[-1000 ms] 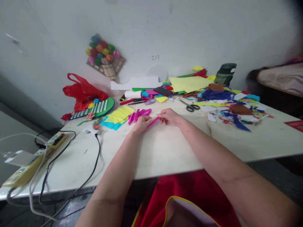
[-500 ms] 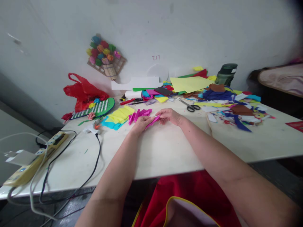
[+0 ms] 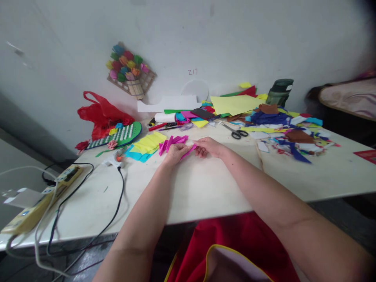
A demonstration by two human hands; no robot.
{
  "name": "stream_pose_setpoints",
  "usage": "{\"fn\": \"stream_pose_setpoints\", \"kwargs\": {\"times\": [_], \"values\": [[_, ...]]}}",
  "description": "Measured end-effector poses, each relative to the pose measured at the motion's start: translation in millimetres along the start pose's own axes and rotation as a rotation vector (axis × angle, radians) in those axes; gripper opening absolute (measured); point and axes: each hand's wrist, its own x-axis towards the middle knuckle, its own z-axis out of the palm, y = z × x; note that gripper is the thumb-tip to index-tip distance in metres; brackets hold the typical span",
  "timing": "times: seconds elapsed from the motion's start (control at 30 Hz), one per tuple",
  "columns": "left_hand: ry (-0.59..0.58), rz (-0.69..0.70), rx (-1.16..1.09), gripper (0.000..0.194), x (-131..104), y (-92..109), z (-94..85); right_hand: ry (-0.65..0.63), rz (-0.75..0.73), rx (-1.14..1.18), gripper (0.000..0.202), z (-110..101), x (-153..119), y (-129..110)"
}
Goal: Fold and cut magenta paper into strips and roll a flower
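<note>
Pinching magenta paper (image 3: 188, 152), left fingers (image 3: 183, 148) and right fingers (image 3: 201, 151) are nearly closed.

Smooth white table (image 3: 211, 188) under scissors (image 3: 237, 132) with metal blades and black plastic handles. Left of the scissors, matt magenta paper strip (image 3: 191, 149); well left, thin, crinkled, glossy red plastic bag (image 3: 104, 113). Right of the scissors, rumpled matt paper scraps (image 3: 299, 136).

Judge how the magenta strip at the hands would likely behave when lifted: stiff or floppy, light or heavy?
The strip is probably floppy: it looks thin, and the similar magenta pieces beside it lie creased. It is likely light, being narrow and papery. It may crumple if pushed end-on, since only part of it seems backed by the left hand.
</note>
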Motion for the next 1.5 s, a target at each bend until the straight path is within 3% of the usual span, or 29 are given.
{"fn": "stream_pose_setpoints", "kwargs": {"times": [0.23,0.47,1.03,1.3,1.5], "values": [[0.009,-0.016,0.043,0.042,-1,2,0.5,-0.023,0.023,0.033,0.031,-1,-1,0],[-0.004,0.005,0.054,0.047,-1,2,1.8,0.101,-0.053,0.021,0.02,3,3,2],[-0.007,0.042,-0.055,0.044,1,4,6.3,0.144,-0.186,0.052,0.026,4,8,8],[-0.07,0.019,-0.107,0.039,2,-4,7.0,0.165,-0.211,0.086,0.029,4,9,11],[-0.012,0.014,-0.15,0.038,6,-9,8.9,0.08,-0.132,0.209,0.033,7,9,11]]}}
